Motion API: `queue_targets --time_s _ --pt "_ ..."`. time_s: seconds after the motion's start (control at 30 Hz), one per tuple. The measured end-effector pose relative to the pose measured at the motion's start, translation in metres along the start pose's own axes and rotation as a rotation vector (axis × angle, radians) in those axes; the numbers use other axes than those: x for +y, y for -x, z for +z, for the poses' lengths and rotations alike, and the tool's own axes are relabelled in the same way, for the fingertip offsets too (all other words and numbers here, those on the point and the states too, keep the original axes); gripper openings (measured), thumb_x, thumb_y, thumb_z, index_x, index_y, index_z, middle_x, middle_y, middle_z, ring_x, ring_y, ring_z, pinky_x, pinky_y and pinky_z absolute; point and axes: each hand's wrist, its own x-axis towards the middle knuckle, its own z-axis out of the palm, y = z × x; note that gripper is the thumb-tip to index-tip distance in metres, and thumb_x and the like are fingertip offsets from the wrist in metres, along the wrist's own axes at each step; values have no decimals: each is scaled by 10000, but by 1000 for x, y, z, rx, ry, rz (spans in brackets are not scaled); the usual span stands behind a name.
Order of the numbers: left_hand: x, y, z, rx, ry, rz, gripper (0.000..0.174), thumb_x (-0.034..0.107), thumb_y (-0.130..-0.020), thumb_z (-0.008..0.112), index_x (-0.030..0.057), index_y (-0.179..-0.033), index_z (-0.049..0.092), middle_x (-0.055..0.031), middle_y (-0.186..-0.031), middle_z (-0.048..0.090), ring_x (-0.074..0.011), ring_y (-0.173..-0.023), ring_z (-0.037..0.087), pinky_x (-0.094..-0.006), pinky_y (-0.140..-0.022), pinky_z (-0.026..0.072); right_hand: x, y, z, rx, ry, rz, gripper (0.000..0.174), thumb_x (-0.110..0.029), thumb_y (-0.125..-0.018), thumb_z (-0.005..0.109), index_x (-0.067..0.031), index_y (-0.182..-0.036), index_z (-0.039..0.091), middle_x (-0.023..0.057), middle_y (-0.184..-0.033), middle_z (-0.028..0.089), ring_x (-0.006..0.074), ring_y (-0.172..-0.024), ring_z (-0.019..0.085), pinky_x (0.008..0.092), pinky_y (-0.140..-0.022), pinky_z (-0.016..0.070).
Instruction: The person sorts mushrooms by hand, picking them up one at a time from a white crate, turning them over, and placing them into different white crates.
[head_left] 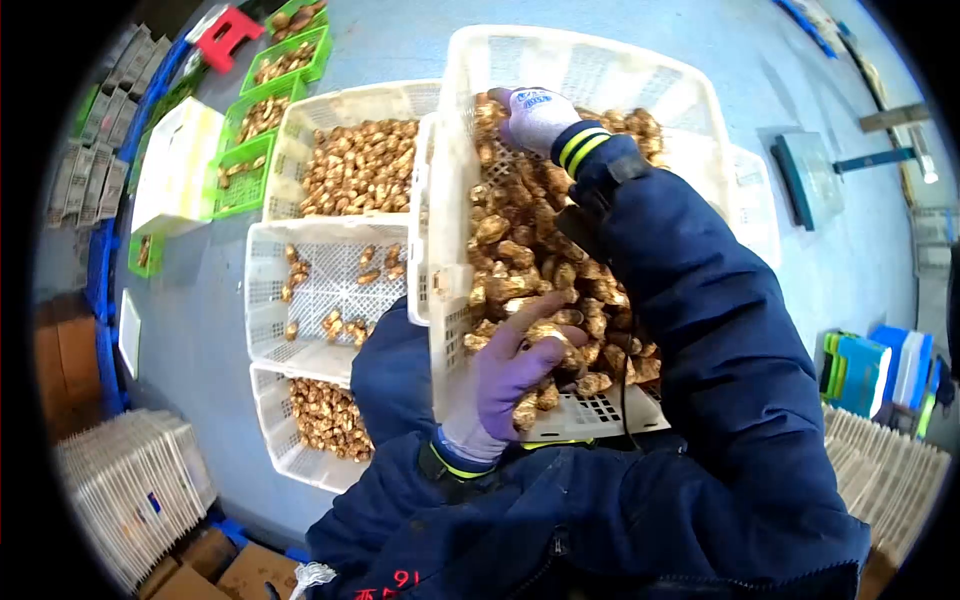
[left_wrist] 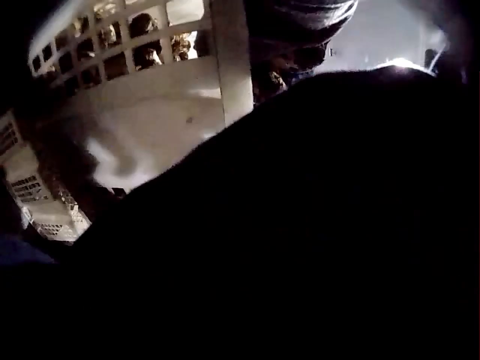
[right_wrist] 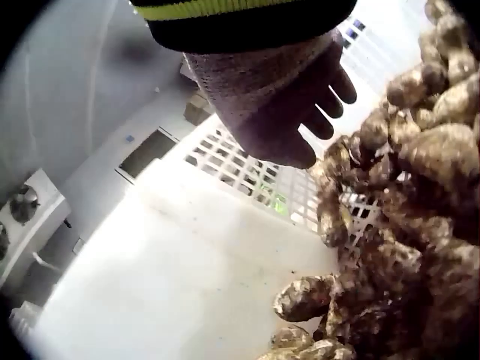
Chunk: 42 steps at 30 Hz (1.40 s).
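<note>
A tall white plastic crate (head_left: 585, 55) holds a heap of stubby brown, mushroom-like pieces (head_left: 515, 255). Both hands wear knitted gloves with purple palms. Near the front of the crate, my left hand (head_left: 495, 385) holds one of the pieces (head_left: 550, 335) between thumb and fingers. Toward the back, my right hand (head_left: 540, 115) reaches over the heap, fingers pointing left. In the right wrist view the right hand (right_wrist: 277, 112) hangs by the latticed crate wall (right_wrist: 240, 176), fingers loosely bent with nothing in them. A dark sleeve covers most of the left wrist view, hiding the left hand.
Left of the crate stand more white crates (head_left: 325, 235) with similar pieces, several green baskets (head_left: 240, 185) and a red stool (head_left: 228, 38). Stacked white crates (head_left: 135, 500) stand at lower left. A platform scale (head_left: 808, 180) is on the floor at right.
</note>
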Motion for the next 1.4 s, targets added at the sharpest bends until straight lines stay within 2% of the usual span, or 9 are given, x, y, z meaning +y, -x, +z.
queue_targets --time_s 0.27,0.43,0.67,0.77,0.8,0.9,1.13,1.27,1.4 --pt "8 -2 4 -12 67 -122 525 241 -947 590 -26 -1374 443 -120 -1153 661 -154 -1011 630 -275 -896 503 8 -15 34 123 189 121 326 -285 -852 634 -98 -1119 641 156 -1116 645 344 -1062 610 452 -922 481" --pt "-3 -2 -1 -18 55 -15 545 250 -922 639 -8 -1367 457 -147 -1167 644 -200 -1035 636 -324 -821 558 32 36 2 87 -746 -8 430 -157 -751 777 -58 -1147 641 59 -975 654 156 -880 598 301 -817 491" --pt "-2 -2 6 101 415 93 491 303 -1010 508 84 -1439 410 -184 -1262 588 -264 -963 670 -384 -768 594 28 140 -52 -228 -1561 -310 642 -29 -692 559 68 -1324 502 151 -1252 603 124 -748 552 270 -726 480" --pt "1 -2 10 183 392 112 526 457 -1021 413 87 -1390 464 -172 -1238 609 -290 -977 665 -394 -746 594 29 172 -54 -301 -1739 -396 732 -28 -663 569 65 -1377 438 181 -1285 597 318 -1155 618 332 -961 520" --pt "3 -3 9 179 439 111 561 498 -1013 397 78 -1377 475 -163 -1223 620 -296 -974 665 -399 -746 593 23 180 -53 -299 -1809 -478 744 -26 -665 578 62 -1389 430 185 -1301 587 263 -1108 637 282 -903 521" --pt "5 1 12 130 391 118 595 538 -1007 368 91 -1383 479 -139 -1230 624 -299 -976 662 -398 -744 589 19 219 -62 -244 -1758 -438 734 -57 -701 635 44 -1400 433 173 -1340 568 154 -1078 623 199 -780 479" --pt "6 26 12 -62 501 208 510 422 -1004 484 88 -1391 472 -184 -1269 594 -312 -995 661 -407 -749 591 -3 281 -74 -11 -1494 -284 610 3 -793 606 6 -1385 461 121 -1271 602 169 -1108 594 269 -943 479" --pt "17 36 30 25 469 183 584 478 -999 458 88 -1431 420 -206 -1316 559 -345 -1017 655 -435 -770 589 15 281 -37 -55 -1009 -140 432 -109 -844 688 -71 -1266 604 95 -997 699 179 -836 674 301 -805 541" --pt "19 26 50 200 342 185 664 565 -998 362 72 -1443 383 -187 -1286 575 -371 -1102 621 -467 -843 571 -22 322 -53 165 -919 -235 590 -202 -833 687 19 -1349 505 271 -1333 537 298 -1182 587 349 -954 495"
